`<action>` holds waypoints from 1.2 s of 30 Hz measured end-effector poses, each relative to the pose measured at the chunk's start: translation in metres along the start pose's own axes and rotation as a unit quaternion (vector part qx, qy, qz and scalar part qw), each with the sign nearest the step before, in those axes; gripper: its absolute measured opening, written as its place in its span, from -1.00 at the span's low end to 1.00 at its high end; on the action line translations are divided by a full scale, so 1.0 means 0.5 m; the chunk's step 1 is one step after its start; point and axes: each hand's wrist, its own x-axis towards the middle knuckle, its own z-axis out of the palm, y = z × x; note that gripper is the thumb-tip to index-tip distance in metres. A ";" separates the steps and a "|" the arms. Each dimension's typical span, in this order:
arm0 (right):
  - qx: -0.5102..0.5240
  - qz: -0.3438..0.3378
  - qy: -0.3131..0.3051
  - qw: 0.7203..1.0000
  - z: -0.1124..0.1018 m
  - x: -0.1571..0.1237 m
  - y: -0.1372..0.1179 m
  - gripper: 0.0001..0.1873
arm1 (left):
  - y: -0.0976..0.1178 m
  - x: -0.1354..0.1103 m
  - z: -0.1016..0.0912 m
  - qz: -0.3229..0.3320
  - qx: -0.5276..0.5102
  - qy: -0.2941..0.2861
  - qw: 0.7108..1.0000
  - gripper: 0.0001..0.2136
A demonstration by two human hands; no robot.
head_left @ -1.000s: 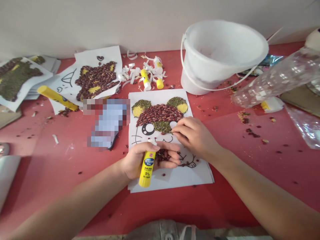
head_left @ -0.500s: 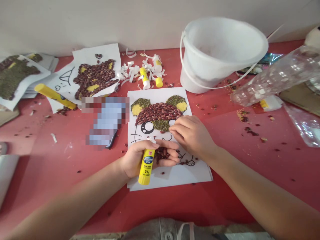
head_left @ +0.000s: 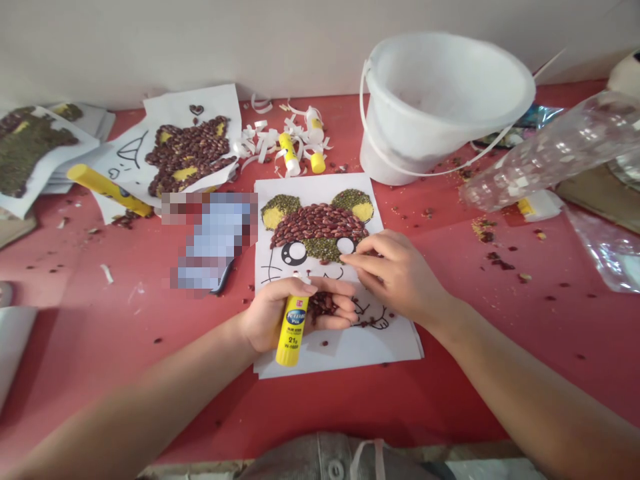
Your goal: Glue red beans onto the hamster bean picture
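A white sheet (head_left: 350, 347) with a cartoon mouse drawing lies in front of me on the red table (head_left: 450, 400). Red beans (head_left: 320, 223) fill the mouse's head, green and yellow grains its ears. My left hand (head_left: 280, 313) rests palm-up on the sheet, gripping a yellow glue stick (head_left: 291, 330) under the thumb and cupping a small pile of red beans (head_left: 323, 305). My right hand (head_left: 397, 273) is pinched at the mouse's right cheek, fingertips pressed on the paper beside the bean patch; whether a bean sits between them is hidden.
A white plastic bucket (head_left: 440, 107) stands behind the sheet. Right of it lies a clear plastic bottle (head_left: 550, 157). Finished bean pictures (head_left: 190, 150), another glue stick (head_left: 107, 190), smaller glue sticks (head_left: 290, 153) among paper strips and a blurred patch (head_left: 213, 240) sit left. Beans are scattered about.
My right hand has shifted slightly right and down along the mouse's cheek, uncovering the right eye. The left hand holds still with the glue stick and beans.
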 end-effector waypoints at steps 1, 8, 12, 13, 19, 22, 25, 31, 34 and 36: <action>-0.004 -0.005 -0.006 1.000 0.000 -0.001 0.001 -0.74 | 0.000 0.000 0.001 0.000 0.000 0.000 1.000 -0.62; -0.054 -0.017 -0.025 0.998 0.006 -0.003 0.001 -0.75 | 0.003 0.002 0.004 -0.003 0.020 0.003 1.000 -0.63; -0.049 -0.015 -0.004 0.999 0.005 -0.002 0.002 -0.74 | 0.003 0.002 0.000 -0.008 0.035 0.007 0.999 -0.61; -0.042 -0.011 0.006 0.999 0.005 -0.002 0.002 -0.73 | 0.003 0.003 -0.001 -0.009 0.036 0.009 0.999 -0.60; 0.012 0.024 0.049 0.998 0.002 0.003 0.003 -0.74 | 0.001 0.005 -0.001 -0.009 0.031 0.013 0.999 -0.61; 0.063 0.079 0.088 0.991 -0.006 0.005 -0.001 -0.80 | 0.001 0.004 0.002 -0.008 0.027 0.027 0.999 -0.61; 0.094 0.123 0.132 0.979 -0.019 0.006 -0.005 -0.78 | 0.000 0.003 0.005 -0.005 0.016 0.036 0.999 -0.61; 0.123 0.118 0.109 0.979 -0.022 0.006 -0.007 -0.77 | -0.001 0.007 0.010 0.044 -0.014 0.066 0.997 -0.61; 0.157 0.107 0.077 0.979 -0.017 0.008 -0.009 -0.79 | -0.002 0.008 0.012 0.045 -0.014 0.081 0.996 -0.61; 0.178 0.109 0.069 0.976 -0.016 0.010 -0.012 -0.79 | -0.002 0.008 0.014 0.044 -0.015 0.080 0.996 -0.60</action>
